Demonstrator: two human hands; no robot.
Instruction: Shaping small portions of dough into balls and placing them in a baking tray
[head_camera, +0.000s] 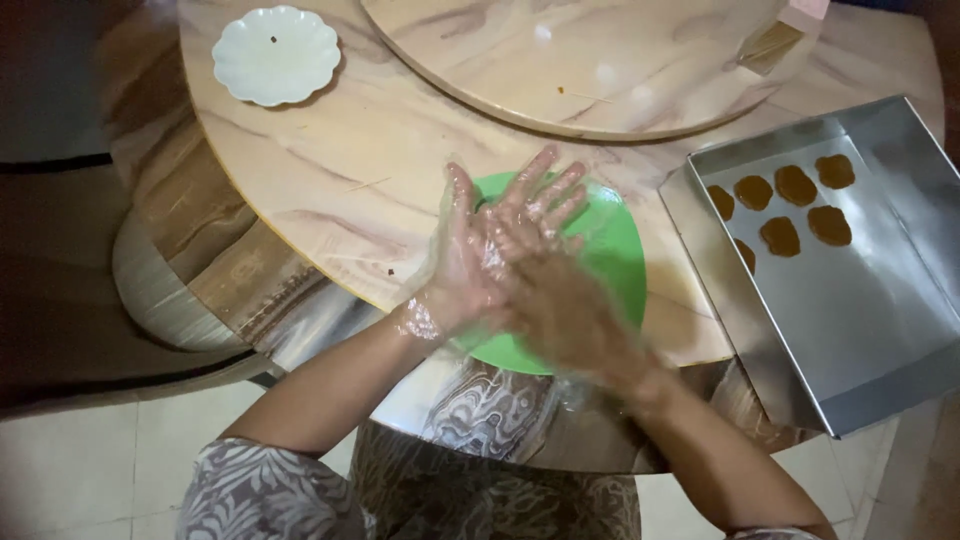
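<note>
My left hand (455, 262) and my right hand (556, 272) are pressed palm against palm above a green plate (618, 262) at the near edge of the round marble-patterned table (360, 170). Both hands wear thin clear plastic gloves. The fingers are stretched out and point away from me, and the right hand lies across the left and is blurred by motion. Anything between the palms is hidden. The plate's visible part is bare.
A silver rectangular baking tray (860, 320) sits at the right and overhangs the table's edge, with several flat brown dough pieces (795, 185) in its far corner. A white scalloped plate (276, 55) lies at the far left. A raised turntable (590, 60) fills the table's centre.
</note>
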